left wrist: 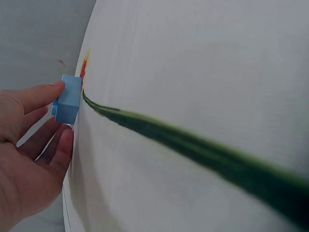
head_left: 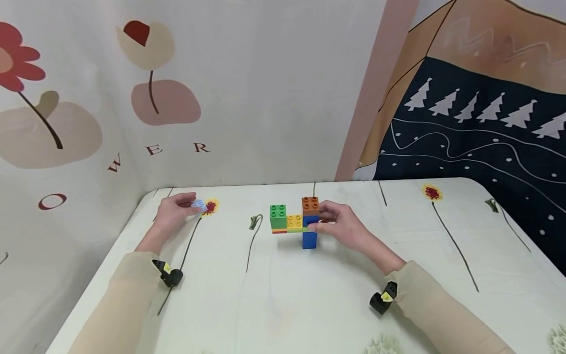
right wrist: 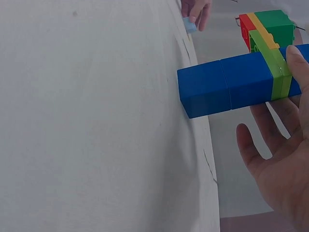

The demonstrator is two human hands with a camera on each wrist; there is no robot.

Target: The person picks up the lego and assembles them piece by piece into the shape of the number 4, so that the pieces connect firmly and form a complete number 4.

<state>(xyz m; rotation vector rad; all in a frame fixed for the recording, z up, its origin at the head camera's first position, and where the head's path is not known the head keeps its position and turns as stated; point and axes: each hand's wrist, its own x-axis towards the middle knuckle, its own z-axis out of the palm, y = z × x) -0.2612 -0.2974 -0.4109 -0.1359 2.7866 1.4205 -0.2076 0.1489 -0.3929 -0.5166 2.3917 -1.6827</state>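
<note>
Between the thumb and fingers of my left hand (head_left: pixel 171 214) is a small light blue toy brick (left wrist: pixel 68 99), pinched close over the table's far left side. My right hand (head_left: pixel 342 225) grips a structure of toy building bricks from its right side. Its column has blue bricks (right wrist: pixel 227 87) below and an orange-brown brick (head_left: pixel 310 205) on top. Thin lime green plates (right wrist: pixel 277 67) cross the column and reach left. On that arm sit a yellow brick (head_left: pixel 294 222) and a green brick (head_left: pixel 277 215), with a red piece (head_left: pixel 279 231) under the green one. Fingers partly hide the upper blue brick.
A white tablecloth (head_left: pixel 274 295) printed with flowers and stems covers the table. Behind its far edge hangs a pale curtain (head_left: pixel 265 98) with flower prints and letters. A dark cloth (head_left: pixel 477 142) with white trees borders the table at the right.
</note>
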